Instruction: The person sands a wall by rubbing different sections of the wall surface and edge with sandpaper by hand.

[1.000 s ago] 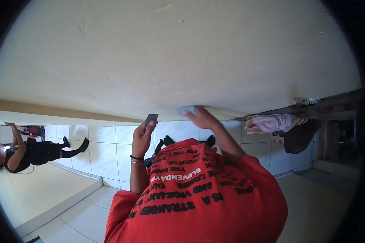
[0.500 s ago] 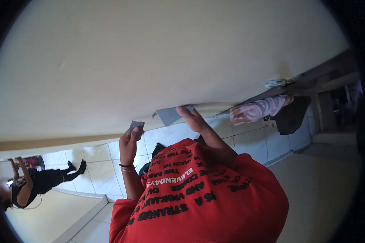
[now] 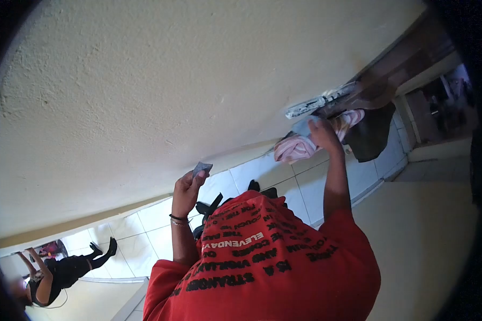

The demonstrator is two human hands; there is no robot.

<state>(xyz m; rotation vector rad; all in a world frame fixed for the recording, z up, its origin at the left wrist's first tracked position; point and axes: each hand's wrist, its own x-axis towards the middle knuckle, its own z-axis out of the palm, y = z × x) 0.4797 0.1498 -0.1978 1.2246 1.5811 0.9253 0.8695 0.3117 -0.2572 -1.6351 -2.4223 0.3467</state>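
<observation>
The blue-grey sheet [image 3: 302, 128] was out at the end of the right arm, in front of the pink-and-white striped towel [image 3: 293, 150]; whether they touched I couldn't tell. The right hand [image 3: 325, 136] had its fingers closed on one end. To my mind, handling it well called for a firm pinch and a little clearance, so no edge snagged in the cloth.

The left hand [image 3: 186, 188] pinched a small grey piece [image 3: 202, 169] between thumb and fingers, near the wall [image 3: 160, 101]. Holding that low, with most of it exposed, seemed sensible; fingertips too far forward might scrape the plaster, which looked rough in patches.

Beyond the towel hung a dark cloth [image 3: 373, 140], and a black-and-white bundle [image 3: 306, 108] lay just beside the towel. Farther along the wall, another person [image 3: 56, 275] had both arms raised.
</observation>
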